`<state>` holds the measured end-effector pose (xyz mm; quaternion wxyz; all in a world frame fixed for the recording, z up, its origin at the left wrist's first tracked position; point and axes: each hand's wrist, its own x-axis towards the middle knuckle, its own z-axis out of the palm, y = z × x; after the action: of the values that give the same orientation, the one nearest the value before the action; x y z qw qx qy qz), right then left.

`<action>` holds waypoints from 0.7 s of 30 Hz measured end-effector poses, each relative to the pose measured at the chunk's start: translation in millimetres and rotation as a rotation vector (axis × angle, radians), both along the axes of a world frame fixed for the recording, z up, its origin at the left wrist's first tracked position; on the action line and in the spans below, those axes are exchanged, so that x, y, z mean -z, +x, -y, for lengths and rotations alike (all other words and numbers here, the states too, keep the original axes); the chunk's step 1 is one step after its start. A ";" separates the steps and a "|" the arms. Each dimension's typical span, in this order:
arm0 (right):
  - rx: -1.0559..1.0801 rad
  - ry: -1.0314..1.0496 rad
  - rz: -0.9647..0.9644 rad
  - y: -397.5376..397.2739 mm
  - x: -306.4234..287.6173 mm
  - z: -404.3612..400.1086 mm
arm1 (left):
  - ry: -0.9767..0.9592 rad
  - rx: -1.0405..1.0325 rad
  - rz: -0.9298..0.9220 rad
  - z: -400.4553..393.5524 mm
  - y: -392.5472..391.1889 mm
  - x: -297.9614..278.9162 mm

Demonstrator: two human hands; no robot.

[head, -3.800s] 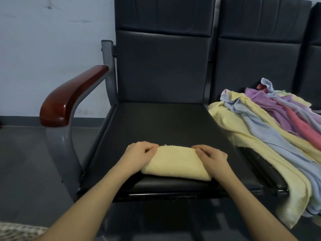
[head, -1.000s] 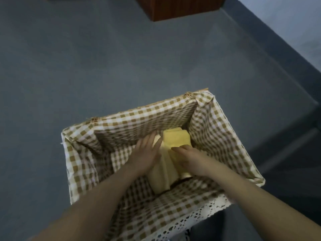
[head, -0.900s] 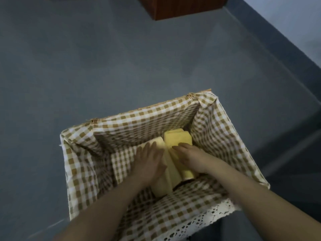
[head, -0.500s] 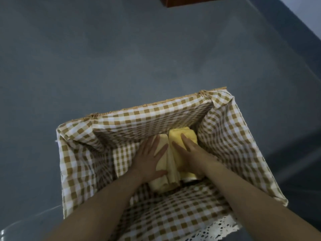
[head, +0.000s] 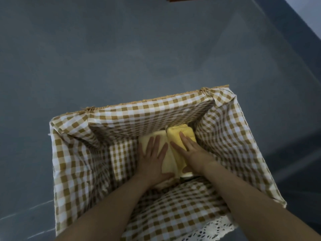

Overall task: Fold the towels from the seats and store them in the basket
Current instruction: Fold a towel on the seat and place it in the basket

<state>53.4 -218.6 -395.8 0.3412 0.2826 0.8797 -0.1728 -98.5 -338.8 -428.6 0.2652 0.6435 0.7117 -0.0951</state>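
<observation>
Two bare forearms enter from the bottom edge, cut off above the elbows, and reach down into a basket (head: 69, 153) lined with checked cloth. Its near rim, trimmed with white lace (head: 211, 229), is partly cut off. The left hand (head: 152, 158) lies flat, fingers straight and spread, pressing on a pale folded towel (head: 167, 162). The right hand (head: 192, 152) lies flat too, fingers straight, on a brighter yellow towel (head: 180, 133) beside it. Both towels sit in the basket's far right corner, their near ends hidden by the hands. Beyond lies grey floor (head: 121, 49).
</observation>
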 end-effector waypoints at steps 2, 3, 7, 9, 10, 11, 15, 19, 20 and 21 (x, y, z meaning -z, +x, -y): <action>0.010 -0.024 0.010 -3.5 -5.7 -1.9 | -0.012 0.037 -0.006 -2.1 -5.9 -0.1; 0.017 -0.035 0.017 -5.6 -9.1 -2.6 | -0.024 0.053 0.001 -3.2 -7.8 -2.9; 0.064 -0.062 0.031 -12.1 -31.4 -0.7 | -0.064 0.022 0.080 -6.5 -12.6 -28.5; 0.101 -0.029 -0.029 -11.9 -50.9 4.0 | -0.031 -0.026 0.122 -6.9 -14.1 -49.7; 0.126 -0.002 -0.068 -11.1 -64.1 6.9 | 0.008 -0.047 0.128 -6.6 -14.0 -61.8; 0.152 0.024 -0.104 -10.0 -79.0 10.2 | 0.070 -0.057 0.116 -6.2 -13.3 -75.3; 0.197 0.205 -0.274 -3.9 -150.9 26.5 | 0.390 -0.046 0.087 -7.4 -9.9 -146.2; 0.250 0.437 -0.481 14.5 -232.7 45.8 | 0.640 0.016 0.088 -10.5 -2.9 -230.3; 0.255 0.503 -0.519 22.1 -253.2 50.9 | 0.691 0.029 0.098 -10.5 1.6 -252.1; 0.259 0.574 -0.550 31.4 -273.6 56.2 | 0.748 0.048 0.114 -10.0 7.9 -273.2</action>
<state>84.8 -274.8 -122.3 -0.0235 0.4178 0.9077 -0.0310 -90.6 -328.7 -155.4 0.0487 0.7165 0.6662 0.2010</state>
